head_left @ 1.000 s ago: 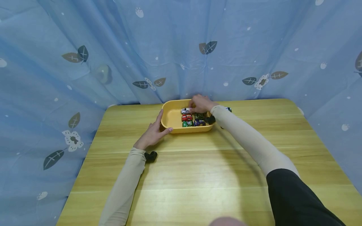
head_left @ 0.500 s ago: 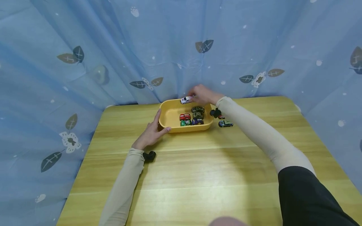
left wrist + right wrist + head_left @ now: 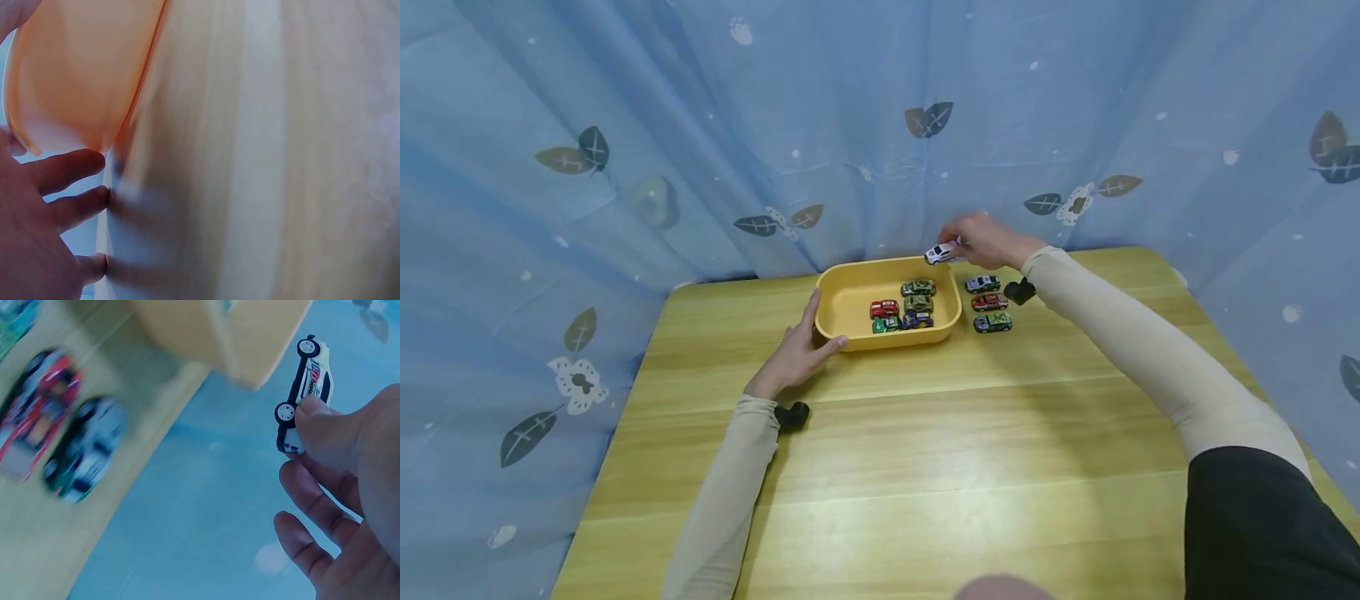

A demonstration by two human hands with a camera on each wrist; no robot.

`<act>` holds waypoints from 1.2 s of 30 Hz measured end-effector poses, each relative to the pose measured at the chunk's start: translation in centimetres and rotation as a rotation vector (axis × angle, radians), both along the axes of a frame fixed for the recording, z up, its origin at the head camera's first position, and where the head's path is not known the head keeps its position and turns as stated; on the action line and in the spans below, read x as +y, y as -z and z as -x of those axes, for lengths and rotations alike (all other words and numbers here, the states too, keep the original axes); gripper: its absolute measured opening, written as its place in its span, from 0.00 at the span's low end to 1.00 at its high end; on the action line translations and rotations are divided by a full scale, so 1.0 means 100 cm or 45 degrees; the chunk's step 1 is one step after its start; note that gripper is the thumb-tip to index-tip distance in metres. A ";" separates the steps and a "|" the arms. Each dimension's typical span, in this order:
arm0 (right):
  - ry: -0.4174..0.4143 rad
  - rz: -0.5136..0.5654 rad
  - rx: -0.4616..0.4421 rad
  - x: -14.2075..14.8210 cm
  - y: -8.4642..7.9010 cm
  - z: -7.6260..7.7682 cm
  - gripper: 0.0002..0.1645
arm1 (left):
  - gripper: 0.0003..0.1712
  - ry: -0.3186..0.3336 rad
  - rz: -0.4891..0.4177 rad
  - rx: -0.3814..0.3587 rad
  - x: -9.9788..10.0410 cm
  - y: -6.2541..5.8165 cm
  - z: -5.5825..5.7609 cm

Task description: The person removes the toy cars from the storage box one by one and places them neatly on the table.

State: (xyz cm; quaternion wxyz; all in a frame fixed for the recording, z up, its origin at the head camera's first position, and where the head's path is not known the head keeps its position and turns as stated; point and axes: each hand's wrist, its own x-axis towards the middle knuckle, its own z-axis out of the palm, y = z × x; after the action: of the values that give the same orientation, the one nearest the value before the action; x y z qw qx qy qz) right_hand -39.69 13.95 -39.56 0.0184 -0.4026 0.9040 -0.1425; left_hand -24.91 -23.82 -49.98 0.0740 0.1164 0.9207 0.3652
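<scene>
"What's nearest?"
"The left hand (image 3: 795, 358), fingers apart, against the left end of the yellow tray (image 3: 844, 310). The left wrist view shows spread fingertips (image 3: 94, 199) that the head view hides."
"And the white toy car (image 3: 940, 252)?"
"Farther back, by the tray's upper-right rim, pinched in the fingers of the right hand (image 3: 988, 238). Only the right wrist view shows its side lettering."
"Its long axis?"
"Nearly upright there, top leaning right; in the head view, left-right, left end dipping. I can't quite tell the nose."
</scene>
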 end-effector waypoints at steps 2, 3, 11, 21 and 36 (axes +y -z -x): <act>0.027 -0.018 0.004 0.013 0.001 -0.001 0.13 | 0.60 -0.006 -0.004 0.000 0.000 0.001 0.000; 0.038 -0.025 0.005 0.019 0.002 -0.002 0.13 | 0.60 -0.005 0.000 0.001 0.000 0.001 0.000; 0.142 -0.001 0.000 0.063 0.014 -0.011 0.12 | 0.61 0.006 0.001 0.012 -0.001 0.002 0.000; 0.271 -0.019 -0.018 0.105 0.030 -0.018 0.13 | 0.61 0.018 -0.018 0.004 0.001 0.001 0.000; 0.432 0.003 -0.094 0.141 0.067 -0.024 0.12 | 0.61 0.011 -0.016 0.002 -0.001 0.001 0.000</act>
State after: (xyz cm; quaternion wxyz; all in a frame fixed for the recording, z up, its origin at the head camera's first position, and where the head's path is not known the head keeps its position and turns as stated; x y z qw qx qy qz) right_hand -37.33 28.03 -46.29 0.0266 -0.2386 0.9576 -0.1592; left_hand -24.88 -23.97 -50.04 0.0739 0.1210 0.9180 0.3704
